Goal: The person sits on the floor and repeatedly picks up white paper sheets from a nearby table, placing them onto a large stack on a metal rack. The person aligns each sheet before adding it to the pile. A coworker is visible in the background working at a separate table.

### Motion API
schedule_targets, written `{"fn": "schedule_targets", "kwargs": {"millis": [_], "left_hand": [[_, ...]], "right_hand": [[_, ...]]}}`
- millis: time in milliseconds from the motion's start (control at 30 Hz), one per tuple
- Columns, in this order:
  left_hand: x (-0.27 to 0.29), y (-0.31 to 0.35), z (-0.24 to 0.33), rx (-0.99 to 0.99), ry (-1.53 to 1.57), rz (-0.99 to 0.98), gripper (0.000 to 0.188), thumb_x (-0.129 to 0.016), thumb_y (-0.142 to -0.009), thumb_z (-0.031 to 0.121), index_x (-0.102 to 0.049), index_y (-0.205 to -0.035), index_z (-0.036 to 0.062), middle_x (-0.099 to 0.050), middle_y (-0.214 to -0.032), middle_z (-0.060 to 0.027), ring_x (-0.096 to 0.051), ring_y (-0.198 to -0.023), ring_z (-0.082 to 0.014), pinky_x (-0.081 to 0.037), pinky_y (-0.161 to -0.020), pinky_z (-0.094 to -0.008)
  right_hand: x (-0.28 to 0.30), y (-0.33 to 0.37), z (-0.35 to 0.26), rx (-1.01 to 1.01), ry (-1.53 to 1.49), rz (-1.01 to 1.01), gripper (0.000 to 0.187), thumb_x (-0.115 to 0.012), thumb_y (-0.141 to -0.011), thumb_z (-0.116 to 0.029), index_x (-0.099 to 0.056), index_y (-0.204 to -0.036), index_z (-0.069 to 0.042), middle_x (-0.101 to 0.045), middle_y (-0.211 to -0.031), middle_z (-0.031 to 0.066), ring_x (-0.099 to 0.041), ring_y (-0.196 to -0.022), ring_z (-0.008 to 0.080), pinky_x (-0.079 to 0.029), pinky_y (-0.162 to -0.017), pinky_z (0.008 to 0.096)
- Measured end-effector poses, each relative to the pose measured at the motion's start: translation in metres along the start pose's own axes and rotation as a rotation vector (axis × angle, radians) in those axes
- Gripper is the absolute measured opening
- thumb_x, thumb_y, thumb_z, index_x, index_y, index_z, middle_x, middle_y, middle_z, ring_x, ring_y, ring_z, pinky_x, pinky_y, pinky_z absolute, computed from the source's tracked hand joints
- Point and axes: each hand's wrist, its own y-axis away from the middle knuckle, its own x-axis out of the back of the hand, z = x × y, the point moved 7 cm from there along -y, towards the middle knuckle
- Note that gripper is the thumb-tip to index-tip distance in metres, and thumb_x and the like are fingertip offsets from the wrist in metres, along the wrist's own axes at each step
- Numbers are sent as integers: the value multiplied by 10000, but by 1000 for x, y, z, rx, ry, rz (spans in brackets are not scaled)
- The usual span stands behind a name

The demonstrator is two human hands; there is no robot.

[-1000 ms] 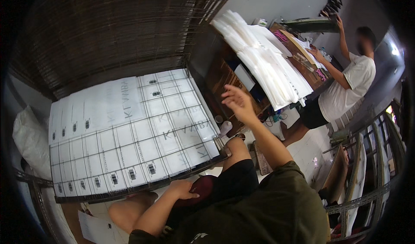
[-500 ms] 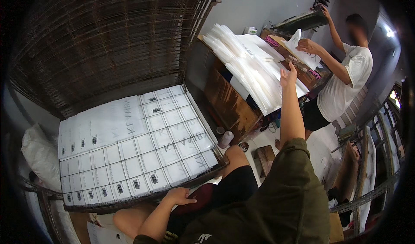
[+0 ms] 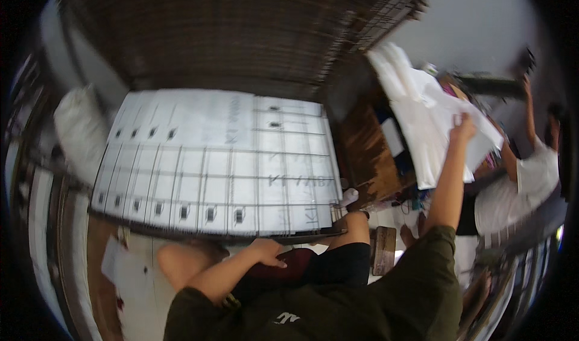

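The right hand [image 3: 462, 128] pinches one thin white sheet [image 3: 485, 134]; the left hand [image 3: 266, 252], its fingers' hold unclear, lies near one dark metal-wire rack [image 3: 181, 235].

Plain grey wall [image 3: 476, 21] at upper right. Pale floor [image 3: 389, 216], visible in patches. Brown wooden cabinet [image 3: 368, 151] stands below the wall, its front stained; low wooden stool [image 3: 383, 253] on floor. Room blurred, dimmer toward rim.

Wire racks [image 3: 217, 39] block passage behind the spread sheets [image 3: 199, 114]; above is free.
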Motion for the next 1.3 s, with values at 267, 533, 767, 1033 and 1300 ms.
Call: {"fn": "schedule_targets", "kwargs": {"millis": [267,533,767,1033,1300], "left_hand": [[2,6,15,21,-21,-31,568,-663,-692,599,-689,-857,57,-662,-866,-188,-641,-865,-361,-510,-707,-459],[-16,-1,6,98,-52,-109,574,-712,-656,576,-706,-961,90,-678,-984,-127,-643,-944,-306,-506,-778,-422],[-25,-2,21,95,-82,-214,551,-708,-666,577,-719,-952,107,-688,-1001,-73,-653,-935,-257,-509,-785,-392],[-22,-2,20,95,-89,-289,533,-694,-681,564,-707,-995,133,-683,-1022,-49,-646,-962,-235,-505,-798,-378],[-4,-8,13,58,-63,-275,525,-679,-699,508,-655,-1099,169,-653,-1099,-72,-632,-1003,-271,-510,-791,-429]], "right_hand": [[-181,193,-123,-12,-102,-603,422,-524,-822,71,-346,-1194,-16,-571,-1002,139,-598,-922,226,-450,-912,535],[-268,373,-129,-288,226,-1177,676,-457,-798,43,-184,-1411,-44,-555,-1047,106,-556,-1007,213,-427,-953,379],[-306,446,-124,-183,288,-1645,542,-508,-784,77,-427,-1312,-15,-618,-1080,126,-626,-899,152,-520,-820,265],[-319,509,-124,23,80,-1955,605,-489,-672,75,-502,-1276,48,-515,-1311,141,-566,-1111,164,-482,-927,283],[-333,447,41,-420,31,-1383,639,-437,-694,113,-425,-1330,61,-420,-1395,181,-447,-1262,238,-375,-1055,317]]}}
